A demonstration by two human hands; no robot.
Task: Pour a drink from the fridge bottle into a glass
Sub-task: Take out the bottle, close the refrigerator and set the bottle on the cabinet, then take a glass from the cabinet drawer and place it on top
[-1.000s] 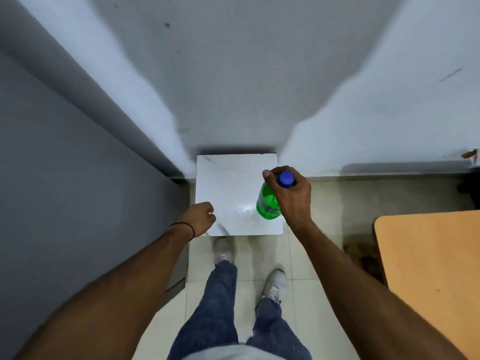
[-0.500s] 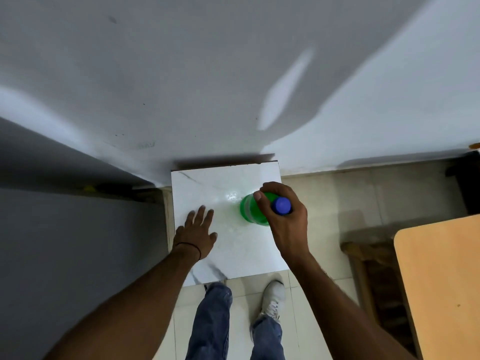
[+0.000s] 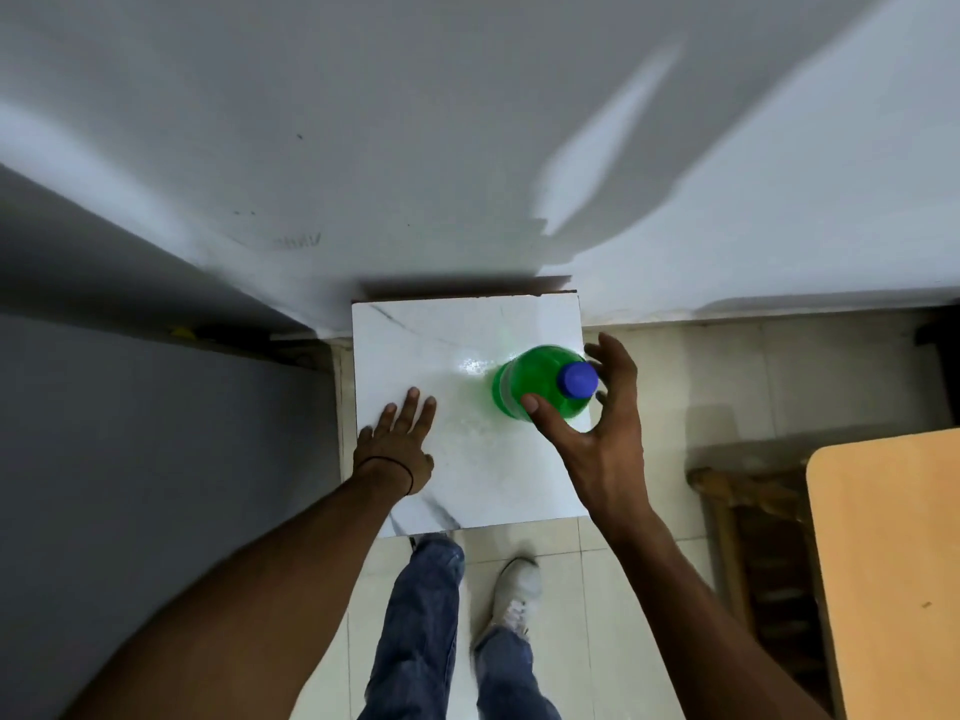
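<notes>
Head view, looking straight down. Your left hand (image 3: 397, 449) lies flat on the white marbled tabletop (image 3: 467, 485), palm down, fingers straight and close together, near the left edge; a thin dark band (image 3: 390, 464) circles the wrist. The green bottle (image 3: 530, 379) stands upright on the same tabletop, close to its right edge, with its blue cap (image 3: 577, 379) screwed on. Your right hand (image 3: 597, 439) hovers at the bottle, fingers spread and loosely curved around the cap and shoulder without closing on them. The thumb tip overlaps the green shoulder in this view; you cannot tell whether it touches. The fingers stand just beside the cap, on its right. The tabletop backs onto a pale wall (image 3: 467, 148), with a grey panel (image 3: 130, 433) to its left. Below it are tiled floor (image 3: 649, 366), your jeans (image 3: 426, 615) and a white shoe (image 3: 514, 589). At the right, well apart, sits the corner of a light wooden table (image 3: 893, 563), with a dark wooden frame (image 3: 753, 537) beside it.
</notes>
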